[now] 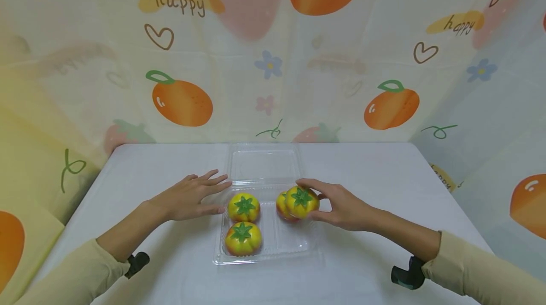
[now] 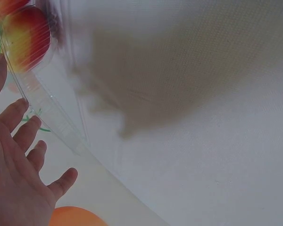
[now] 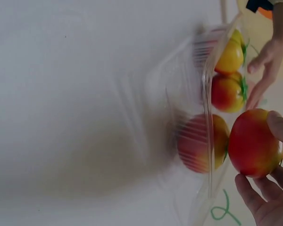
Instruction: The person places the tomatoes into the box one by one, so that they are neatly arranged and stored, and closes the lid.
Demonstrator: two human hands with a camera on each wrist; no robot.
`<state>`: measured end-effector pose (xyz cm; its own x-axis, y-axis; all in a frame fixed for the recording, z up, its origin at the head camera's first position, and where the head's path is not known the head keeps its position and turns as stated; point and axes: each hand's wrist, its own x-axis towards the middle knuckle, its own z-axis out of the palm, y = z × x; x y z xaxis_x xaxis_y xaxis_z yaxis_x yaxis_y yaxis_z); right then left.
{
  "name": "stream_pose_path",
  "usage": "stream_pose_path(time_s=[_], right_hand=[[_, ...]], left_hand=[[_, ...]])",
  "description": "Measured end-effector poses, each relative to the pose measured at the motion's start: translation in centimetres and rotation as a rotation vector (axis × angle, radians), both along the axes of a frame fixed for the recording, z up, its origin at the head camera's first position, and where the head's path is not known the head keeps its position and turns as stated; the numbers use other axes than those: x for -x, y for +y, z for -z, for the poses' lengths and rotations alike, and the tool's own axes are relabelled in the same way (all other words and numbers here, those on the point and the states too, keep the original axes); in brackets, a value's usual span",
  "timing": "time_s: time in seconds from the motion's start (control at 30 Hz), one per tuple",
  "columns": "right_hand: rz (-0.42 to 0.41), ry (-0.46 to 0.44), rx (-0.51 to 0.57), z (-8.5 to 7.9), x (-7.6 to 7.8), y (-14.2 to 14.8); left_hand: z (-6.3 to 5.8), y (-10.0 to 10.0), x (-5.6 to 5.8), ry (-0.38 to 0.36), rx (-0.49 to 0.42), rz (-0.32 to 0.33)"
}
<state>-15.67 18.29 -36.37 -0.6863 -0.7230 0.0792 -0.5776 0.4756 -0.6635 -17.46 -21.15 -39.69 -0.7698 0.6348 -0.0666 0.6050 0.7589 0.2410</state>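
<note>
My right hand [image 1: 341,205] grips a yellow-red toy tomato [image 1: 302,202] with a green star-shaped top, thumb and fingers around its sides. In the right wrist view the held tomato [image 3: 254,143] is up at rim height, beside another tomato [image 3: 200,143] that sits inside the clear plastic clamshell box [image 1: 273,243]. Two more tomatoes, a back one [image 1: 244,207] and a front one [image 1: 243,239], lie in the box's left half. At the box's left edge my left hand [image 1: 192,199] is spread, its fingertips right by the rim [image 2: 19,84], holding nothing.
The box's transparent lid [image 1: 264,165] lies folded back toward the far edge of the white table [image 1: 170,257]. Behind the table hangs a fruit-printed curtain [image 1: 273,92]. Dark wrist devices sit at the left cuff [image 1: 137,264] and right cuff [image 1: 408,274].
</note>
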Motion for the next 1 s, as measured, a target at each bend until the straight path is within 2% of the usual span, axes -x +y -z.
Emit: stream_pose_path(time_s=[0.43,0.8,1.0], right_hand=[[-0.088,-0.083,-0.027,0.8,-1.2,-0.8],[-0.089,-0.152,-0.117,1.7,-2.2,-1.1],[-0.109,-0.143,-0.138,2.2,-2.3,-1.2]], left_hand=[[-0.1,0.1,0.1,-0.008,-0.009,0.001],[-0.2,0.1,0.1,-0.006,-0.006,0.001],[-0.4,0.2,-0.1,-0.011,-0.006,0.001]])
